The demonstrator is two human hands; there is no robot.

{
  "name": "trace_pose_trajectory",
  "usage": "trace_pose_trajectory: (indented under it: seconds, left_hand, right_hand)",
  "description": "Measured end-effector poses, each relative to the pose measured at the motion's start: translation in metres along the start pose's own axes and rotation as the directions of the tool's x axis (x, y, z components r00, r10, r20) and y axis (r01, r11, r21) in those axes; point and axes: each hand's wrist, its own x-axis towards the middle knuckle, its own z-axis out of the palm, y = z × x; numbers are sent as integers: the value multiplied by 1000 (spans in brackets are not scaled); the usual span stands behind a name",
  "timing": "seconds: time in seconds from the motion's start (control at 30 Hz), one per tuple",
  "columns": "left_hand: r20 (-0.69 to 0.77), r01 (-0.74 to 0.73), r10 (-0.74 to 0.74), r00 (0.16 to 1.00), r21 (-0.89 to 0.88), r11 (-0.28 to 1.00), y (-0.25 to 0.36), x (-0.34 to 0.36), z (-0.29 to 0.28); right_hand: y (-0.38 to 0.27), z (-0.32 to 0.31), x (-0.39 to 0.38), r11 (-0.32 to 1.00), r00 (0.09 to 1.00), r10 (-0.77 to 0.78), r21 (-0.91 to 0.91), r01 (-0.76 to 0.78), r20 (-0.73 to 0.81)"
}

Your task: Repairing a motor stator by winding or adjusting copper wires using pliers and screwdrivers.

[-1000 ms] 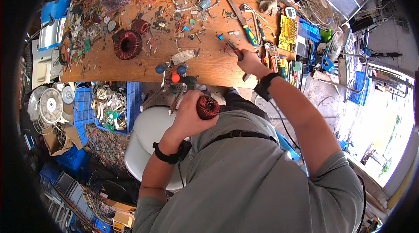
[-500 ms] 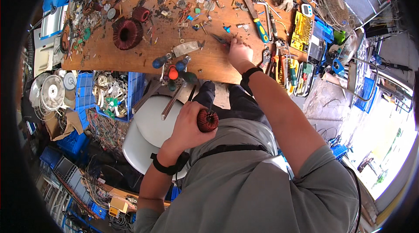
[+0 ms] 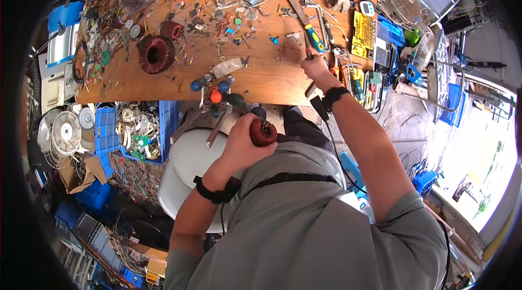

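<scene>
In my left hand (image 3: 239,140) is a wire-wound ring coil (image 3: 263,133), copper-red, held over my lap with the fingers wrapped around it. Above the table's right part, my right hand (image 3: 317,67) is closed on red-handled pliers (image 3: 308,53); motion smears their front end. Beside that hand lie a yellow-and-blue-handled tool (image 3: 314,39) and several hand tools. A larger dark-red ring coil (image 3: 156,54) sits on the table's left, with a smaller coil (image 3: 171,30) behind it.
Small scraps and metal bits litter the wooden table (image 3: 190,78). Screwdrivers with blue and red handles (image 3: 216,95) stand at its front edge. A yellow bit case (image 3: 364,34) lies at the right. Below are a white stool (image 3: 190,154) and a blue crate (image 3: 168,121) of parts.
My right hand has moved right with the pliers, towards the hand tools. My left hand, still around the coil, has shifted slightly up and right.
</scene>
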Motion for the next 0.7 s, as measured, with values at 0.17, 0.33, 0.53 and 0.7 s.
trace_pose_trajectory:
  seconds: [0.17,0.33,0.53,0.7]
  left_hand:
    - [60,180,-173,983,-498,849,4,17,9]
    - [280,314,-143,949,-878,361,5,30,9]
    - [331,335,-63,941,-939,78,11,39,20]
    - [377,386,96,921,-916,-107,11,50,29]
  right_hand:
    - [27,-5,-38,973,985,162,-173,-150,55]
    - [46,16,-29,904,999,28,-428,-10,35]
    - [26,16,-58,808,941,-257,-582,84,-220]
    - [20,-32,-102,960,957,-273,-35,277,101]
